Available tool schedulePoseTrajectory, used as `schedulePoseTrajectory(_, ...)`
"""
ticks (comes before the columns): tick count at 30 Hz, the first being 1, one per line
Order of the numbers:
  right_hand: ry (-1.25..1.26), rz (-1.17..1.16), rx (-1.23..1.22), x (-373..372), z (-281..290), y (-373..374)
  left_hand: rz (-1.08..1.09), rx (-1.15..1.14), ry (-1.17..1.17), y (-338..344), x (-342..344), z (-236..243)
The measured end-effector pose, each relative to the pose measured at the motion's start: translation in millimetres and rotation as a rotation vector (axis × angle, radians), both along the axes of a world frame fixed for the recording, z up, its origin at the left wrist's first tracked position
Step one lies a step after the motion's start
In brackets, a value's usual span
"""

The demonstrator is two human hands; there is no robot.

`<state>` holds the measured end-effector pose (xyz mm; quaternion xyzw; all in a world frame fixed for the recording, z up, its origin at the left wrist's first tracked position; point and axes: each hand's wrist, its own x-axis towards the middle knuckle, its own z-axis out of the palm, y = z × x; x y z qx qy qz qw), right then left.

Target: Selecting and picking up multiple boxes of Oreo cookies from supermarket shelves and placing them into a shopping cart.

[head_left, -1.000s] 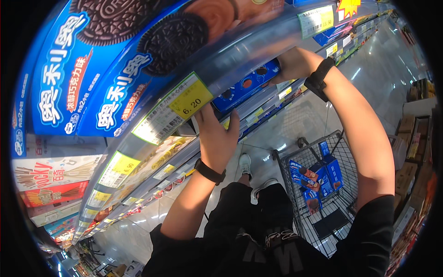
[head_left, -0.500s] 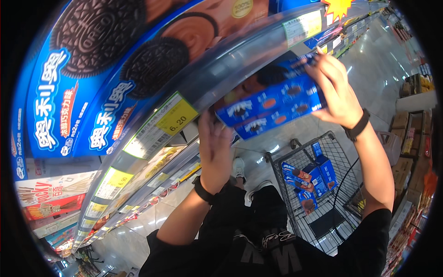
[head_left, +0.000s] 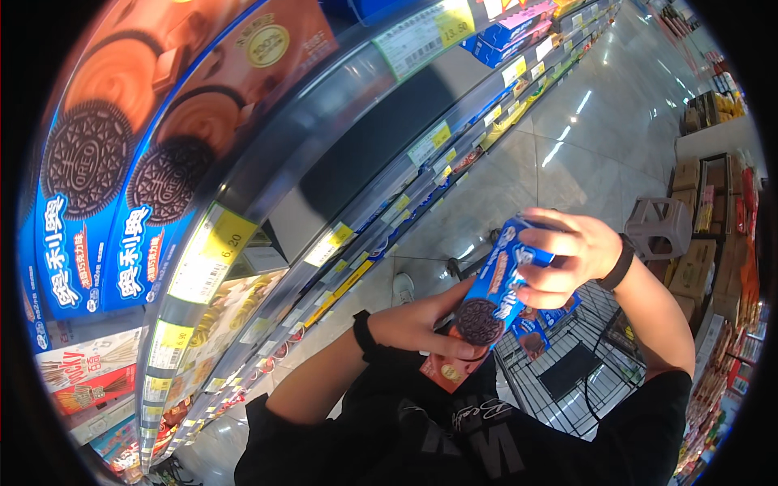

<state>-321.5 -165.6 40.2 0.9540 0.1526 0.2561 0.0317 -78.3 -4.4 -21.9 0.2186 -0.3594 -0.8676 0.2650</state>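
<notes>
My right hand [head_left: 567, 251] is closed round the upper end of a long blue-and-brown cookie box [head_left: 480, 314]. My left hand [head_left: 425, 322] grips its lower end, thumb across the front. The box is held tilted in front of my body, over the near part of a wire shopping cart [head_left: 571, 373], where more blue packs [head_left: 531, 340] lie. Large blue cookie boxes [head_left: 85, 259] with pictures of dark biscuits stand on the shelf at the upper left, above a curved price-tag rail [head_left: 182, 304].
Shelving [head_left: 267, 340] runs along my left, with red and white snack boxes [head_left: 85, 381] at the lower left. A grey plastic stool [head_left: 656, 227] and cardboard cartons [head_left: 693, 287] stand at the right. The tiled floor [head_left: 583, 146] stretches ahead; my shoe [head_left: 403, 287] shows below.
Both hands have drawn the box out from under the shelf rail, down and toward my body, and turned it upward at one end. The view has shifted along the shelf.
</notes>
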Motion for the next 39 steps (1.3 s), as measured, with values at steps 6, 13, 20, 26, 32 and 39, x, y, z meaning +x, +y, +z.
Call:
schedulePoseTrajectory(6, 0.103, -0.454, 0.407, -3.0, -0.6, 21.6, 0.107, 0.023, 0.073, -6.8, -13.7, -21.9)
schedulePoseTrajectory(13, 0.264, -0.491, 1.534, -10.4, -21.4, 75.9, 0.464, -0.057, -0.021, -7.2, -27.2, -5.2)
schedulePoseTrajectory(20, 0.311, -0.605, 1.6, -6.0, -55.2, 83.7, 0.473, -0.602, -0.399, -16.5, -36.6, -35.4)
schedulePoseTrajectory(26, 0.253, -0.642, 1.056, 2.3, -45.4, 80.2, 0.672, -0.969, -0.316, -29.2, -30.3, -36.0)
schedulePoseTrajectory(32, 0.248, -0.64, 1.084, 6.1, -43.3, 83.6, 0.653, -0.944, -0.319, -25.1, -23.3, -35.5)
schedulePoseTrajectory(39, 0.265, -0.654, 1.102, 9.5, -47.7, 85.2, 0.662, -0.822, -0.375, -14.2, -23.4, -28.7)
